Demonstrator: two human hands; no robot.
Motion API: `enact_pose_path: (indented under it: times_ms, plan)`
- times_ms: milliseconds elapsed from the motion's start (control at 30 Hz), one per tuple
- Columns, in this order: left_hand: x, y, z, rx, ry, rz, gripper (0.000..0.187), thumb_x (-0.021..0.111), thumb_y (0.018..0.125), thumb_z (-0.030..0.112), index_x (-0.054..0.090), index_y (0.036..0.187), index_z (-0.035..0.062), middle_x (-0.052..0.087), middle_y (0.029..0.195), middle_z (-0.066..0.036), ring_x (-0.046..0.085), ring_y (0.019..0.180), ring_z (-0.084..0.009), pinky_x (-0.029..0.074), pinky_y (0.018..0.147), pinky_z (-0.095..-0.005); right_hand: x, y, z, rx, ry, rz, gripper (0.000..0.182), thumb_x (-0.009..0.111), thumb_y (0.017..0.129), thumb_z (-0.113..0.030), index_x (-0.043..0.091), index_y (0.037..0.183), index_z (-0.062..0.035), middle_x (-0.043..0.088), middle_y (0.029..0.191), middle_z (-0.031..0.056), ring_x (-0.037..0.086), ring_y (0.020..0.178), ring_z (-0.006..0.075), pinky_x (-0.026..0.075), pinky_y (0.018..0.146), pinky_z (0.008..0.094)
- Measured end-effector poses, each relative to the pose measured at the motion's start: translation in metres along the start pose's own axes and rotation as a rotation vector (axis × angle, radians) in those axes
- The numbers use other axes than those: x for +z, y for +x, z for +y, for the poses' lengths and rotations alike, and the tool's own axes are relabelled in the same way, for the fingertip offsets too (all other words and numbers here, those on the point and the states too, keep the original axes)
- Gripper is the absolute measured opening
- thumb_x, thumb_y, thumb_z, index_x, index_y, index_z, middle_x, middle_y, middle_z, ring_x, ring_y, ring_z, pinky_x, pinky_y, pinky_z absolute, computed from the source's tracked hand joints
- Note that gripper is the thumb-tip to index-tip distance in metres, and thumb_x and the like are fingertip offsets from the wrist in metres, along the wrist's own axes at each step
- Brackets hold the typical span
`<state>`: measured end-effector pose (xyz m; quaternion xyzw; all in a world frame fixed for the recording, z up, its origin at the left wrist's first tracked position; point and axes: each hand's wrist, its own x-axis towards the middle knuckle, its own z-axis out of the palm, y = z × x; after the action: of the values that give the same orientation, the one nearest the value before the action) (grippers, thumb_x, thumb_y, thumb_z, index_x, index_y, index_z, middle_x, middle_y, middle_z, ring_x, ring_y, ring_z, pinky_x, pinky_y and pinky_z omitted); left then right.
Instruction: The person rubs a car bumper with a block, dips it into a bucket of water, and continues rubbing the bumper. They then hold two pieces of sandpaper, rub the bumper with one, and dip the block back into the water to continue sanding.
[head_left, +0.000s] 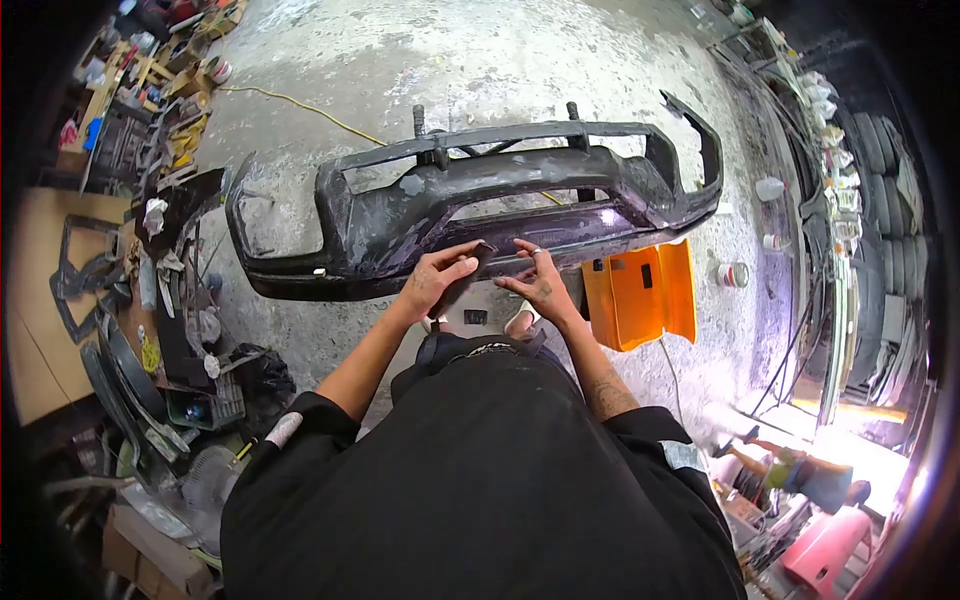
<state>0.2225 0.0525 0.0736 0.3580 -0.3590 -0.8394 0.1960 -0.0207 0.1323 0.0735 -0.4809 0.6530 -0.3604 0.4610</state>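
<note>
A black car bumper (390, 210) with grey scuffed patches lies across the view in front of me. My left hand (436, 282) is closed on a dark brown, thin sheet (462, 284) that looks like sandpaper, pinched under the thumb at the bumper's near edge. Just to the right, my right hand (542, 288) has its fingers apart and holds nothing, with the fingertips over the bumper's lower edge. A ring shows on one of its fingers.
An orange plastic stool or crate (640, 295) stands right of my right hand, partly behind the bumper. A can (733, 275) is on the floor beyond it. A yellow hose (300, 105) crosses the concrete. Piled parts line the left; another person (800, 475) is at lower right.
</note>
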Motion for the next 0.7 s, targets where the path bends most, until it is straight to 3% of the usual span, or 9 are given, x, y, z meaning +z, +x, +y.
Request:
enact_pose_path:
  times_ms: [67, 133, 200, 333, 400, 500, 533, 600, 700]
  plan:
    - [-0.013, 0.011, -0.007, 0.409, 0.641, 0.218, 0.06, 0.077, 0.096, 0.029, 0.059, 0.148, 0.0058, 0.07, 0.104, -0.011, 0.067, 0.097, -0.0195, 0.054, 0.087, -0.0337, 0.004, -0.002, 0.034, -0.044, -0.124, 0.071, 0.081, 0.092, 0.081, -0.033, 0.054, 0.148, -0.0069, 0.057, 0.127, 0.018, 0.067, 0.095, 0.0221, 0.058, 0.086, 0.0354]
    - [-0.017, 0.016, 0.005, 0.471, 0.897, 0.246, 0.059, 0.079, 0.093, 0.03, 0.062, 0.145, 0.0084, 0.065, 0.101, -0.014, 0.063, 0.097, -0.0263, 0.051, 0.088, -0.0378, 0.001, -0.001, 0.066, -0.001, -0.097, 0.209, 0.076, 0.09, 0.083, -0.033, 0.056, 0.143, -0.0012, 0.057, 0.126, 0.019, 0.063, 0.107, 0.0267, 0.057, 0.088, 0.0379]
    - [-0.022, 0.03, 0.01, 0.73, 1.151, 0.256, 0.057, 0.08, 0.091, 0.031, 0.065, 0.14, 0.0077, 0.06, 0.099, -0.018, 0.059, 0.096, -0.0328, 0.05, 0.086, -0.0401, -0.01, 0.008, 0.12, -0.187, -0.356, 0.53, 0.075, 0.089, 0.084, -0.039, 0.058, 0.138, 0.0026, 0.059, 0.125, 0.0155, 0.064, 0.088, 0.0224, 0.055, 0.08, 0.0352]
    - [-0.019, 0.068, 0.021, 0.745, 1.401, 0.062, 0.058, 0.078, 0.092, 0.031, 0.062, 0.142, 0.0087, 0.056, 0.103, -0.019, 0.057, 0.097, -0.0359, 0.05, 0.088, -0.0445, -0.058, 0.05, 0.195, 0.354, -0.069, 0.913, 0.084, 0.084, 0.087, -0.049, 0.054, 0.139, 0.0101, 0.051, 0.15, 0.0263, 0.06, 0.124, 0.0292, 0.047, 0.105, 0.0399]
    - [-0.022, 0.089, 0.016, 0.817, 1.509, -0.004, 0.059, 0.075, 0.094, 0.03, 0.058, 0.146, 0.0098, 0.056, 0.114, -0.02, 0.057, 0.101, -0.0373, 0.05, 0.091, -0.0457, -0.074, 0.062, 0.167, 0.638, -0.143, 1.072, 0.118, 0.076, 0.081, -0.075, 0.038, 0.151, 0.0123, 0.044, 0.151, 0.0361, 0.041, 0.142, 0.0495, 0.034, 0.117, 0.0569]
    - [-0.024, 0.111, 0.014, 0.96, 1.774, -0.046, 0.06, 0.071, 0.096, 0.024, 0.051, 0.152, 0.013, 0.053, 0.132, -0.022, 0.058, 0.109, -0.0394, 0.051, 0.098, -0.0441, -0.096, 0.088, 0.176, 0.691, -0.169, 1.239, 0.122, 0.07, 0.083, -0.078, 0.029, 0.157, 0.0102, 0.042, 0.155, 0.035, 0.038, 0.147, 0.0483, 0.034, 0.118, 0.0562]
    - [-0.024, 0.112, 0.015, 0.961, 1.784, -0.063, 0.06, 0.071, 0.096, 0.024, 0.051, 0.152, 0.013, 0.053, 0.132, -0.022, 0.058, 0.109, -0.0394, 0.051, 0.098, -0.0441, -0.1, 0.097, 0.183, 0.701, -0.155, 1.244, 0.122, 0.07, 0.083, -0.078, 0.029, 0.157, 0.0102, 0.042, 0.155, 0.035, 0.038, 0.147, 0.0483, 0.034, 0.118, 0.0562]
    - [-0.021, 0.115, 0.014, 0.875, 1.82, -0.101, 0.06, 0.071, 0.095, 0.021, 0.052, 0.152, 0.0112, 0.054, 0.13, -0.02, 0.059, 0.11, -0.0378, 0.05, 0.098, -0.0436, -0.1, 0.108, 0.202, 0.421, 0.215, 1.251, 0.121, 0.067, 0.086, -0.078, 0.024, 0.16, 0.0064, 0.044, 0.155, 0.034, 0.043, 0.145, 0.0447, 0.036, 0.117, 0.0523]
    - [-0.004, 0.137, 0.009, 0.914, 1.825, -0.126, 0.06, 0.072, 0.094, 0.018, 0.054, 0.15, 0.01, 0.055, 0.126, -0.017, 0.059, 0.109, -0.034, 0.05, 0.097, -0.0423, -0.093, 0.107, 0.182, 0.486, 0.267, 1.296, 0.109, 0.067, 0.091, -0.069, 0.024, 0.162, 0.0015, 0.044, 0.158, 0.0287, 0.045, 0.144, 0.0429, 0.029, 0.122, 0.0501]
